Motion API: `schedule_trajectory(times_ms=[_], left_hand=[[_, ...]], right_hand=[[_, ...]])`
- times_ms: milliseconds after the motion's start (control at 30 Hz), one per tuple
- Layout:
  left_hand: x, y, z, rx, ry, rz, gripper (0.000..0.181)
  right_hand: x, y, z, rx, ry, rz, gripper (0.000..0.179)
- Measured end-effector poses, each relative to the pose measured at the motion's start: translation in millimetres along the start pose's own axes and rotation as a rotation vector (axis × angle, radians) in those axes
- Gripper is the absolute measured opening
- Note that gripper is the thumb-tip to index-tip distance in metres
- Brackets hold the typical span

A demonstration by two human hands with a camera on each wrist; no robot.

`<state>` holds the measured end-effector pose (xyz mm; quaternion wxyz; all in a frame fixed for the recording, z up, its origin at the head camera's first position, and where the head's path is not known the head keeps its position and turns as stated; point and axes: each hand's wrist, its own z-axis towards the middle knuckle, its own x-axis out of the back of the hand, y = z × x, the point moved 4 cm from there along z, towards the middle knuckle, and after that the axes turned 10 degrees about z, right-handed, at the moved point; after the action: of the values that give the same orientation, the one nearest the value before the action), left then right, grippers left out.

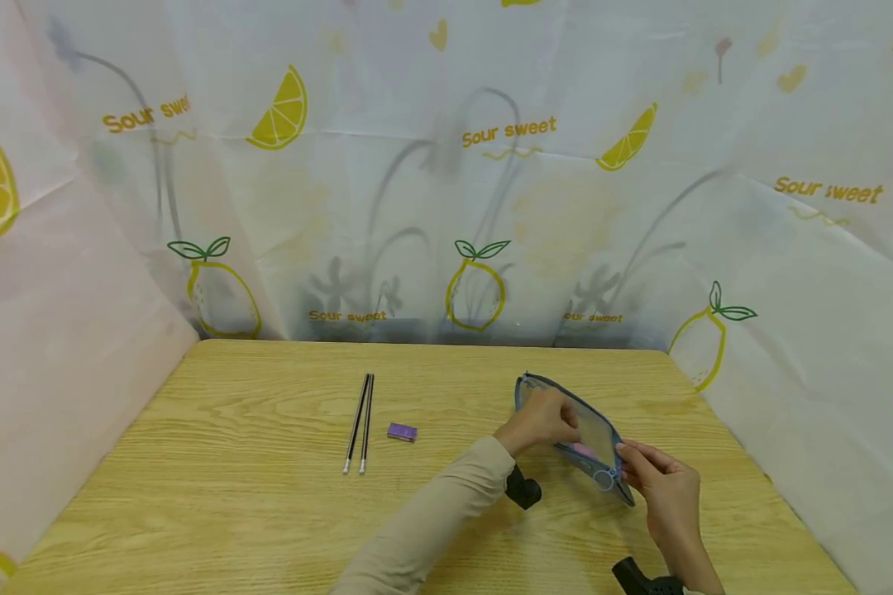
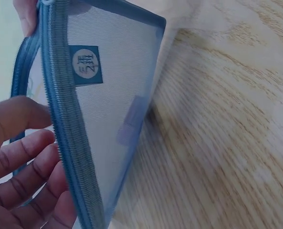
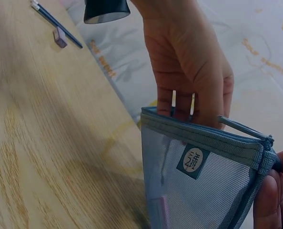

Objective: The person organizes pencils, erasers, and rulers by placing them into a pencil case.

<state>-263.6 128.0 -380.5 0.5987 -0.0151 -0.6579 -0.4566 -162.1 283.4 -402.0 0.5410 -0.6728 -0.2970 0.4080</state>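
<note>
A see-through mesh pouch [image 1: 599, 430] with blue trim stands on edge on the wooden table [image 1: 231, 496]. My left hand [image 1: 558, 421] grips its far upper rim, fingers against the mesh [image 2: 103, 119]. My right hand [image 1: 628, 459] pinches the zipper end at the near corner [image 3: 267, 160]. In the right wrist view two thin white-tipped sticks [image 3: 174, 99] poke out of the open top beside my left hand [image 3: 189, 62]. Something pink [image 1: 584, 450] lies inside the pouch.
Two black pencils [image 1: 360, 421] with white ends lie side by side left of centre, a small purple eraser [image 1: 402, 431] just to their right. A lemon-print cloth [image 1: 491, 207] walls off the back and both sides of the table.
</note>
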Motion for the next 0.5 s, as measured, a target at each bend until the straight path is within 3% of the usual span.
schedule_trajectory(times_ms=[500], left_hand=[[15.4,12.4,-7.6,-0.173,-0.010,0.055,0.007]], right_hand=[[-0.6,0.6,-1.1,0.010,-0.029,-0.019,0.004]])
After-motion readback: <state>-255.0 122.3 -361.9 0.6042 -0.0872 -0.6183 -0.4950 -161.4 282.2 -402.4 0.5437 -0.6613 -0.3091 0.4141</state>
